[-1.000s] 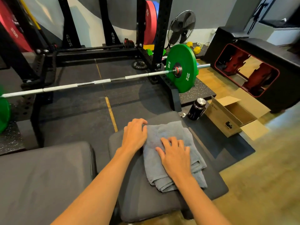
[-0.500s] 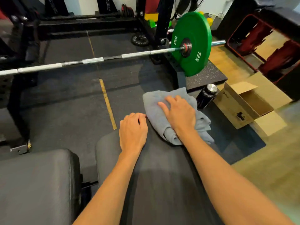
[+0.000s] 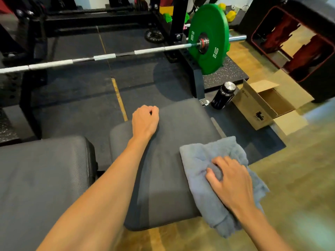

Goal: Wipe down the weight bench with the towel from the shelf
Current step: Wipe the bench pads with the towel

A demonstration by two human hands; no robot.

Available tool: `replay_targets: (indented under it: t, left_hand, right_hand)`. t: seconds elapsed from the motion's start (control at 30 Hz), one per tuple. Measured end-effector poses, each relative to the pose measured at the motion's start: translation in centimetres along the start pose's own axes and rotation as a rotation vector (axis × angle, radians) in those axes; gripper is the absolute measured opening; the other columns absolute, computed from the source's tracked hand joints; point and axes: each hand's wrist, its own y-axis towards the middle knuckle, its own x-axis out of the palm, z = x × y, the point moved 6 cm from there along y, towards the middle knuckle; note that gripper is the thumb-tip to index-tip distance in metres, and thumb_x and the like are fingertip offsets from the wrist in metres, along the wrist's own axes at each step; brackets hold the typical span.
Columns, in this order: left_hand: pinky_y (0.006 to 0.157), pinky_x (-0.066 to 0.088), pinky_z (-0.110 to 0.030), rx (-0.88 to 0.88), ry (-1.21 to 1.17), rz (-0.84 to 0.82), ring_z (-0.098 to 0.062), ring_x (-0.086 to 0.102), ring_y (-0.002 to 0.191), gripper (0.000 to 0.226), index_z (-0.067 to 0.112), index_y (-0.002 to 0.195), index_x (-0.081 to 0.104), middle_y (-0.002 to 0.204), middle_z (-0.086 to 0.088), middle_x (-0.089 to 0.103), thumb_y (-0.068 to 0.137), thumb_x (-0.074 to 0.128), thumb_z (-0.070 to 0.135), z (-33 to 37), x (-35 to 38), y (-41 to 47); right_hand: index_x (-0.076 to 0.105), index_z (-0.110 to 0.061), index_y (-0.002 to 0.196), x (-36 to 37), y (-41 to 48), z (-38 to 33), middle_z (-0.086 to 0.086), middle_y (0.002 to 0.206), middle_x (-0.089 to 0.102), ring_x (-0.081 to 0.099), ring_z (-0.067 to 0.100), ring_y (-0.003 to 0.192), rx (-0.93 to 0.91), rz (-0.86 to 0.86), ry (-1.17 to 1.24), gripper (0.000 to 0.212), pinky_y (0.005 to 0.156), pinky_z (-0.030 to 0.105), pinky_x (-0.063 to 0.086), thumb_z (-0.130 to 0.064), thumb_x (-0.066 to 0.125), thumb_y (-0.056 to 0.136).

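Towel dragged back to the near right edge; seat pad mid-wipe.
Our right hand (image 3: 233,183), fingers bunching the towel (image 3: 203,178), has pulled it from the pad's 12 o'clock end to 4 o'clock, half overhanging; our left hand (image 3: 145,122), loosely curled and empty, braces the seat pad (image 3: 163,187) at 11; the back pad (image 3: 41,178) at 9 looks unwiped.

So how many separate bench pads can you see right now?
2. The seat pad lies in the middle under both hands, towel on its right edge. The long back pad lies at lower left, across a gap. More may sit outside the frame.

gym | barbell (image 3: 101,57) with green 10 kg plate (image 3: 208,38) | rack (image 3: 178,20) | padded bench (image 3: 168,160)
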Motion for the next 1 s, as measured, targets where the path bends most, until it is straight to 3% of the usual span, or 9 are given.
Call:
replay_targets:
  t: [0.13, 0.23, 0.33, 0.37, 0.43, 0.63, 0.77, 0.9, 1.0]
  left_hand:
    - [0.077, 0.030, -0.016, -0.033, -0.134, 0.015, -0.019, 0.059, 0.096, 0.050, 0.009, 0.098, 0.076, 0.107, -0.004, 0.073, 0.097, 0.030, 0.028, -0.7, 0.3, 0.4]
    - [0.092, 0.034, -0.022, 0.005, -0.137, 0.026, -0.021, 0.061, 0.109, 0.058, 0.016, 0.110, 0.071, 0.114, -0.005, 0.071, 0.090, 0.019, 0.033, -1.5, 0.7, 1.5]
    - [0.104, 0.029, -0.020, -0.053, -0.154, -0.021, -0.021, 0.052, 0.124, 0.049, 0.021, 0.137, 0.052, 0.136, -0.005, 0.058, 0.102, 0.020, 0.031, -2.5, 0.9, 2.4]
    - [0.111, 0.028, -0.027, -0.085, -0.199, -0.065, -0.021, 0.049, 0.128, 0.047, 0.022, 0.140, 0.049, 0.139, -0.006, 0.055, 0.103, 0.023, 0.034, -2.4, 0.7, 2.5]
    - [0.111, 0.033, -0.041, -0.126, -0.251, -0.136, -0.022, 0.052, 0.126, 0.051, 0.025, 0.133, 0.056, 0.135, -0.007, 0.059, 0.098, 0.028, 0.048, -2.3, -0.2, 2.5]
    - [0.107, 0.032, -0.041, -0.146, 0.063, -0.212, -0.033, 0.047, 0.126, 0.056, 0.020, 0.125, 0.063, 0.136, -0.010, 0.057, 0.102, 0.019, 0.046, -4.3, -5.6, -0.6]
    - [0.099, 0.032, -0.038, -0.219, -0.028, -0.190, -0.031, 0.046, 0.126, 0.060, 0.023, 0.126, 0.064, 0.137, -0.009, 0.056, 0.099, 0.021, 0.055, -5.8, -6.9, -2.2]
    - [0.105, 0.034, -0.040, -0.256, -0.175, -0.169, -0.026, 0.048, 0.124, 0.064, 0.026, 0.123, 0.065, 0.135, -0.004, 0.058, 0.096, 0.021, 0.063, -6.7, -6.7, -1.8]
    - [0.114, 0.026, -0.038, -0.230, -0.277, -0.128, -0.022, 0.039, 0.136, 0.060, 0.027, 0.137, 0.053, 0.145, 0.001, 0.049, 0.098, 0.020, 0.059, -7.9, -6.0, -1.2]
  right_hand:
    - [0.049, -0.022, 0.068, 2.6, 6.5, -4.1, -0.001, 0.063, 0.051, 0.050, 0.024, 0.063, -0.029, 0.042, -0.066, 0.026, 0.057, 0.036, 0.037, -0.042, 0.042, 0.083]
    - [0.054, -0.020, 0.069, 6.1, 14.6, -7.3, 0.004, 0.068, 0.060, 0.057, 0.030, 0.069, -0.064, 0.131, -0.075, 0.036, 0.059, 0.039, 0.039, -0.047, 0.041, 0.090]
    - [0.061, -0.017, 0.075, 7.9, 21.4, -10.2, 0.009, 0.076, 0.067, 0.061, 0.034, 0.077, -0.116, 0.136, -0.093, 0.042, 0.062, 0.038, 0.036, -0.049, 0.040, 0.093]
    - [0.062, -0.017, 0.078, 8.1, 22.5, -11.0, 0.010, 0.080, 0.068, 0.061, 0.034, 0.079, -0.131, 0.096, -0.094, 0.042, 0.064, 0.038, 0.034, -0.048, 0.039, 0.094]
    - [0.061, -0.016, 0.081, 7.6, 22.1, -11.5, 0.009, 0.082, 0.068, 0.060, 0.033, 0.080, -0.138, 0.051, -0.086, 0.040, 0.065, 0.039, 0.032, -0.045, 0.038, 0.096]
    - [0.050, -0.020, 0.068, 3.3, 5.9, -10.1, 0.005, 0.061, 0.056, 0.056, 0.031, 0.063, -0.137, 0.060, -0.079, 0.032, 0.056, 0.038, 0.037, -0.041, 0.051, 0.092]
    - [0.049, -0.023, 0.065, 2.4, -2.3, -11.1, 0.000, 0.058, 0.051, 0.054, 0.027, 0.057, -0.165, 0.004, -0.131, 0.030, 0.054, 0.037, 0.034, -0.041, 0.048, 0.089]
    - [0.053, -0.021, 0.064, 4.4, 2.4, -13.2, 0.004, 0.057, 0.054, 0.057, 0.030, 0.058, -0.155, 0.087, -0.161, 0.031, 0.053, 0.037, 0.035, -0.038, 0.049, 0.091]
    - [0.059, -0.017, 0.069, 7.7, 11.3, -16.9, 0.009, 0.066, 0.063, 0.061, 0.033, 0.065, -0.157, 0.105, -0.135, 0.033, 0.058, 0.037, 0.036, -0.037, 0.046, 0.093]
